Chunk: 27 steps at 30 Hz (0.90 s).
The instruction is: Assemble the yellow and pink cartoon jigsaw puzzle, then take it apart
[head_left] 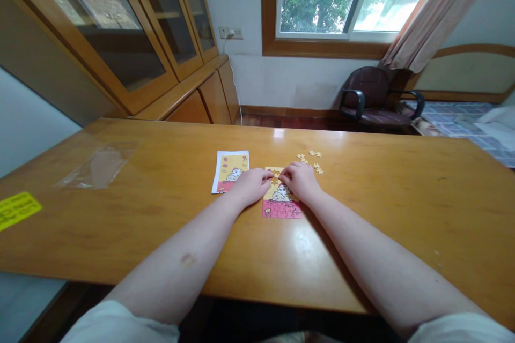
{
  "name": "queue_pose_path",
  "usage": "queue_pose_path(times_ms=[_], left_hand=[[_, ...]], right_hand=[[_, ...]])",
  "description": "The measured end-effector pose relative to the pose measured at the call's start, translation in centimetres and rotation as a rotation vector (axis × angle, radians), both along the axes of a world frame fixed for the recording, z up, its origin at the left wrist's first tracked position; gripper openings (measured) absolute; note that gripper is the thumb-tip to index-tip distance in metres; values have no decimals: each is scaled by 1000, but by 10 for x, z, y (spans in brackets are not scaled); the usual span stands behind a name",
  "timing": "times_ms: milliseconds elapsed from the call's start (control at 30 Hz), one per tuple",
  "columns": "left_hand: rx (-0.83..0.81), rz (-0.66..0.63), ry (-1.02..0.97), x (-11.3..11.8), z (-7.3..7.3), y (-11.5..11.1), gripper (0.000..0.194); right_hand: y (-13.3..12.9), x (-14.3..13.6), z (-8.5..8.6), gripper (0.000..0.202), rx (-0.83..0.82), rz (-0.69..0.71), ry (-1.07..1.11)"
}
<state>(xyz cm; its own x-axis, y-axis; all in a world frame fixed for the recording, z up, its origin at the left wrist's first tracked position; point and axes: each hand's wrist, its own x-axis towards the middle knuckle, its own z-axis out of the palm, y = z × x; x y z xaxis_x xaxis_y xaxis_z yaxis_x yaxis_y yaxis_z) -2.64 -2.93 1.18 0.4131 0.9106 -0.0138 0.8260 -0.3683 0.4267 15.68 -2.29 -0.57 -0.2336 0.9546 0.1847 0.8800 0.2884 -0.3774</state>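
At the left edge of the wooden surface [402, 198] lies a yellow label [19, 210], and beyond it a clear plastic bag [105, 167], flat and well apart from the hands, so it gets in the way of neither. Next comes a white-bordered picture sheet [226, 170], its yellow-and-pink design facing up; it seems set just beside the jigsaw puzzle for easy comparison, since the two designs look alike. The left hand [251, 186] partly covers the sheet, its fingers reaching to the puzzle's upper left, probably to steady pieces there. Its thumb and fingers are close together; whether they pinch a piece I cannot tell. Between the hands lies the jigsaw puzzle [282, 209], joined along its pink lower part, with gaps near the top. The right hand [302, 179] rests over its upper right, fingers bent and gathered inward, apparently for fine work at the gaps; any piece under them is hidden. Just beyond that hand, loose puzzle pieces [317, 169] lie scattered, presumably there for easy reach.
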Motion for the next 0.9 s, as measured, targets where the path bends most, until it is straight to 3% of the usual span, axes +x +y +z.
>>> queue_pose_path(times_ms=[600, 900], left_hand=[[58, 41, 32, -4, 2, 0, 38], [53, 45, 41, -6, -2, 1, 37]], right_hand=[[1, -2, 2, 17, 6, 60, -121], [9, -10, 13, 5, -94, 0, -69]])
